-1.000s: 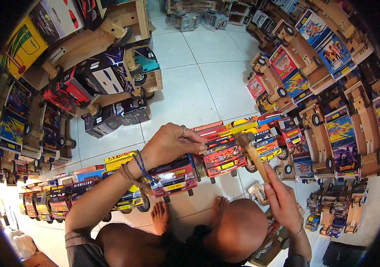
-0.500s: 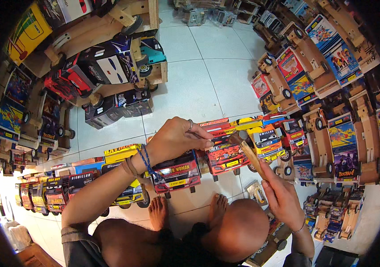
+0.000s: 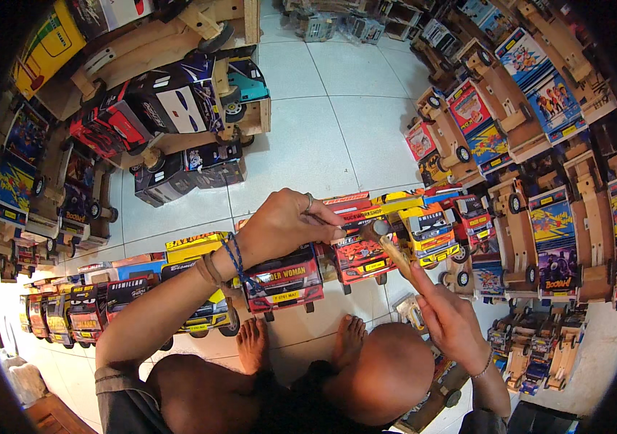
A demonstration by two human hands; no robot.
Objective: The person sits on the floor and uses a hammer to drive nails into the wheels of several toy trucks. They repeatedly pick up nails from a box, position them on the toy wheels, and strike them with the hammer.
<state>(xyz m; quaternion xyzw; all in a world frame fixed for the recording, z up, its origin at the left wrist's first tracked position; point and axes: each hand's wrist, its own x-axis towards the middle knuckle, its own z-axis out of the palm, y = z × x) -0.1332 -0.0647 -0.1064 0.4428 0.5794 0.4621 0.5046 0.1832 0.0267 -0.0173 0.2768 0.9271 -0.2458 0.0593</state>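
Note:
In front of me a row of colourful wooden toy trucks lies across the floor. My left hand (image 3: 290, 220) is over a red truck (image 3: 365, 257), thumb and forefinger pinched together at its top left; whatever small thing they hold cannot be made out. On the right, my right hand (image 3: 453, 322) is closed round the wooden handle of a hammer (image 3: 397, 258). Its metal head is over the red truck, just right of my left fingertips. Next to it stands a yellow-fronted truck (image 3: 430, 233); a red-fronted truck (image 3: 284, 279) sits below my left wrist.
Larger trucks (image 3: 171, 108) lie on their sides at the upper left. Many toy trucks with bare wooden undersides (image 3: 518, 137) are stacked along the right. White floor tiles (image 3: 308, 137) stretch ahead. My bare feet (image 3: 254, 343) are just behind the row.
The hammer head has moved down and left, closer to my left fingertips. My right hand has shifted slightly left and down. The left hand keeps its pinch.

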